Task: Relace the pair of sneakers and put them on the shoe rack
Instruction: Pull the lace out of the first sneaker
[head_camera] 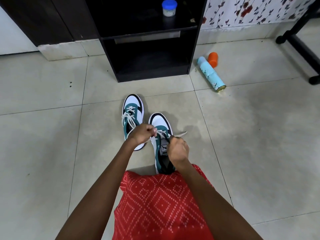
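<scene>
Past your red dotted cloth (161, 205), left hand (142, 134) and right hand (178, 149) pinch cream lace (180, 134) on the near teal-and-white sneaker (160, 122). The far sneaker (133, 104) looks laced; racking remains.

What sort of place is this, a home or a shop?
Most likely a room in a home: a tiled floor, a black shoe rack with a small jar on its shelf, and a spray can lying on the floor.

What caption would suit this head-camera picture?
Left hand and right hand pinch the white lace on the nearer sneaker, its mate beside it, before the black shoe rack.
</scene>
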